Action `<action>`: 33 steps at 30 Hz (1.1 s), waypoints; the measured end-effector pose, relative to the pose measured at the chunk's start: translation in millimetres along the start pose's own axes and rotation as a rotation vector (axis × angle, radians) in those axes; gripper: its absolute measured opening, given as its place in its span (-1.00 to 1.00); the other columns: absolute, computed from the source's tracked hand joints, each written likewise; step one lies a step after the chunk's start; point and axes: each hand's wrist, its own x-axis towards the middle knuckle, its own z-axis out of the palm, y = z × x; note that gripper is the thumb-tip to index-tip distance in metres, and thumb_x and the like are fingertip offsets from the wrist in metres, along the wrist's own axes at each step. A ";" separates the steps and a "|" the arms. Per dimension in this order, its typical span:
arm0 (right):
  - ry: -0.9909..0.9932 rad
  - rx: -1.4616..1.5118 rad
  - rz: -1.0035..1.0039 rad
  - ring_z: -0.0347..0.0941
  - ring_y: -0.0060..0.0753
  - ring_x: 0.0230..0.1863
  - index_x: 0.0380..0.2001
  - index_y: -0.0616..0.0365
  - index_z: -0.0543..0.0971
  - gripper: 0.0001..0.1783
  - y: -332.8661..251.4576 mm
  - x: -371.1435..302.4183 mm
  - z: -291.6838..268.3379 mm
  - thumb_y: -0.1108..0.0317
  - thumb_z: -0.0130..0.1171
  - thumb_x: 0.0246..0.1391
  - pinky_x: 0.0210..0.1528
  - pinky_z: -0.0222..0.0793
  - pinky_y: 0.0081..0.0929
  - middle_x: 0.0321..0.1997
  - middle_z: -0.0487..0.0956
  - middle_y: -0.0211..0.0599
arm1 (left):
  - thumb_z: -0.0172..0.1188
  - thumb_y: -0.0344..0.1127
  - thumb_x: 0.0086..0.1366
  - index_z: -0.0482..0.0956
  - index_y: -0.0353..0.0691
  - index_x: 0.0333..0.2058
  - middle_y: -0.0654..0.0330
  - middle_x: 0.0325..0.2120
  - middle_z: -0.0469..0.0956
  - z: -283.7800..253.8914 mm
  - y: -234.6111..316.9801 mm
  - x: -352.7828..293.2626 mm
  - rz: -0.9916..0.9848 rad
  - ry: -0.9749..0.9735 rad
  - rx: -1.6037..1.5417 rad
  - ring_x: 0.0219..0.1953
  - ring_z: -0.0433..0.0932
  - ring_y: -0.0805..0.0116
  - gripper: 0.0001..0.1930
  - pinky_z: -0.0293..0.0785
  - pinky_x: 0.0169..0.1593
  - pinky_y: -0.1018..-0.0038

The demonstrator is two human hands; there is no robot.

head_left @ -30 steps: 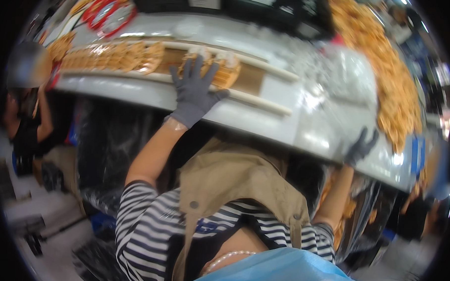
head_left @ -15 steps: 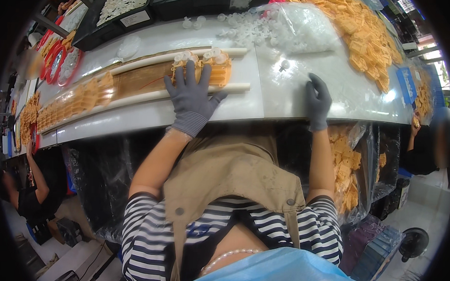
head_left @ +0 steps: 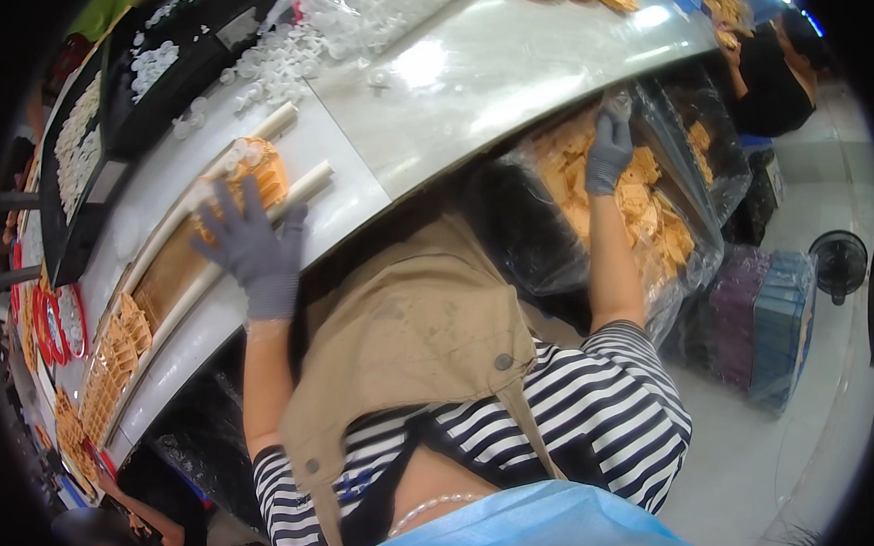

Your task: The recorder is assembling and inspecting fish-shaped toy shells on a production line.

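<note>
Likely light and stiff, the orange plastic part (head_left: 271, 174) between the white rails (head_left: 308, 184) is best held by its edge, with the left hand (head_left: 257, 255) spread wide there and the right hand's (head_left: 610, 149) grip unclear.

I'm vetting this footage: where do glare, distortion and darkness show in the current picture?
Head view: white glare spots on the table, whose front edge bows through the fisheye; head view: corners fall to black, and the space under the table is dark; head view: the left hand and right hand have readable outlines.
</note>
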 end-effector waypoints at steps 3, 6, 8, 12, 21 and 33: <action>-0.415 -0.365 0.292 0.50 -0.06 -0.12 -0.19 0.24 0.57 -0.63 74.9 -12.8 -57.0 0.23 0.15 -0.03 -0.06 0.37 -0.36 -0.22 0.60 -0.10 | -0.12 0.43 0.13 0.28 -0.03 0.19 0.09 0.28 0.04 1.1 0.4 2.3 -0.004 0.005 0.035 0.30 -0.10 -0.08 -0.19 -0.46 0.26 -0.18; -0.778 -0.582 0.327 0.40 -0.02 0.05 -0.01 0.17 0.46 -0.39 126.2 -44.3 -84.6 0.15 0.25 -0.18 0.07 0.31 -0.35 0.00 0.48 -0.01 | -0.13 0.42 0.14 0.26 -0.03 0.20 0.08 0.28 0.03 0.4 4.5 3.8 0.003 -0.029 0.054 0.30 -0.11 -0.08 -0.20 -0.49 0.27 -0.17; -0.914 -0.675 0.283 0.33 0.00 0.14 0.11 0.12 0.38 -0.22 138.3 -55.1 -84.1 0.11 0.30 -0.27 0.14 0.27 -0.33 0.13 0.39 0.05 | -0.12 0.39 0.15 0.26 -0.02 0.20 0.09 0.28 0.02 -1.1 4.6 3.1 0.008 -0.014 0.027 0.30 -0.10 -0.07 -0.21 -0.49 0.27 -0.17; -0.905 -0.866 0.362 0.20 0.13 0.23 0.28 0.05 0.12 0.06 135.7 -66.7 -59.0 0.13 0.33 -0.39 0.24 0.18 -0.30 0.29 0.16 0.11 | -0.07 0.36 0.14 0.27 -0.02 0.20 0.09 0.28 0.02 -6.0 6.4 2.9 0.001 -0.029 0.033 0.30 -0.10 -0.08 -0.23 -0.45 0.26 -0.17; -0.889 -0.887 0.346 0.19 0.03 0.27 0.24 -0.05 0.19 -0.19 186.0 -39.2 -34.1 0.34 0.16 -0.19 0.25 0.17 -0.22 0.32 0.17 -0.02 | 0.09 0.20 0.14 0.23 -0.01 0.22 0.04 0.30 -0.01 -9.6 2.7 -8.0 -0.030 -0.054 -0.024 0.32 -0.07 -0.08 -0.27 -0.34 0.27 -0.17; -1.174 -1.039 0.048 0.48 0.09 -0.12 -0.14 0.11 0.52 -0.43 173.8 -3.5 -68.0 0.22 0.33 -0.36 -0.10 0.39 -0.16 -0.19 0.57 0.05 | 0.16 0.10 0.11 0.33 -0.01 0.15 0.02 0.26 0.08 -4.6 2.0 -8.8 -0.048 -0.003 -0.240 0.29 -0.05 -0.11 -0.35 -0.31 0.27 -0.14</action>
